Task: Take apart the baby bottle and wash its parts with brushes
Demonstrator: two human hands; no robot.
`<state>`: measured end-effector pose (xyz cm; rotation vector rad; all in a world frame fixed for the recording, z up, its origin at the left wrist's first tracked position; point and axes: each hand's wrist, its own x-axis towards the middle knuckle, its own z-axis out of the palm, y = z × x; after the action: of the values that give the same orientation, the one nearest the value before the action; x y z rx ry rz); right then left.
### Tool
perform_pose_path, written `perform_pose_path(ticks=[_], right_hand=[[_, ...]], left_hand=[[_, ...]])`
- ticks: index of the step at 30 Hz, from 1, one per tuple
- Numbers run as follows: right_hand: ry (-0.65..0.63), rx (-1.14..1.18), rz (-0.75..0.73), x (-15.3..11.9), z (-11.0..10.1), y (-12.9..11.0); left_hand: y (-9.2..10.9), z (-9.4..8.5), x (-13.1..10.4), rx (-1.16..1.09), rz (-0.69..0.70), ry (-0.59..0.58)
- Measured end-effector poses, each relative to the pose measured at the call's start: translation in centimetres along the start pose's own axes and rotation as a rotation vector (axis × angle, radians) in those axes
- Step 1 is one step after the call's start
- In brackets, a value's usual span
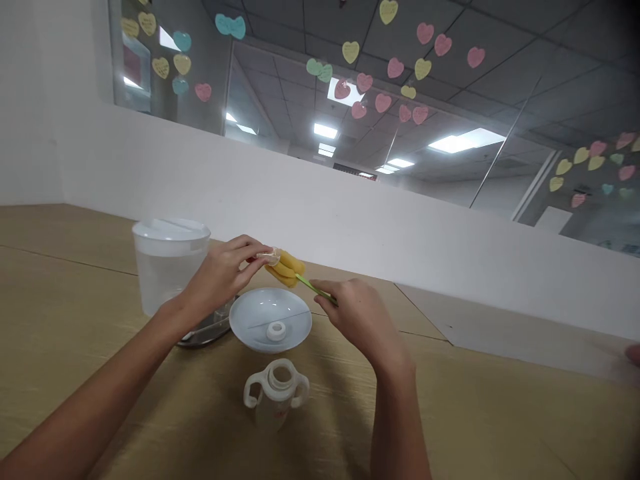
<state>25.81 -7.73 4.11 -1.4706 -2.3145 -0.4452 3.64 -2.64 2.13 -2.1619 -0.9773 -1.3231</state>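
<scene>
Between the fingertips of my left hand (233, 267) is a small clear piece, perhaps a bottle teat, though my fingers partly cover it. My right hand (357, 310) grips the thin green handle of a sponge brush (287, 268). Its yellow head meets the open side of the clear piece, above a white bowl (243, 320). A white ring (276, 331) lies inside the bowl. Nearer to me stands a baby bottle (277, 393) with two side handles and an uncovered mouth.
To the left stands a translucent lidded bucket (163, 273). Beside it, a dark metal tray (205, 335) with clear items is partly behind my left forearm. A white wall (300, 200) backs the table, under windows with heart-shaped notes. Part of a hand (633, 353) shows at the far right edge.
</scene>
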Motion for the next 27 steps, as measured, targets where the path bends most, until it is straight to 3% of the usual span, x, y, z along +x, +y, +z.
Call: perform_pose_path(ticks=[19, 27], right_hand=[[0.03, -0.02, -0.019, -0.7, -0.6, -0.4], [0.012, -0.126, -0.007, -1.2, -1.0, -1.1]], left_hand=[[-0.9, 0.2, -0.3, 0.171, 0.163, 0.044], [-0.4, 1.1, -0.7, 0.098, 0.262, 0.11]])
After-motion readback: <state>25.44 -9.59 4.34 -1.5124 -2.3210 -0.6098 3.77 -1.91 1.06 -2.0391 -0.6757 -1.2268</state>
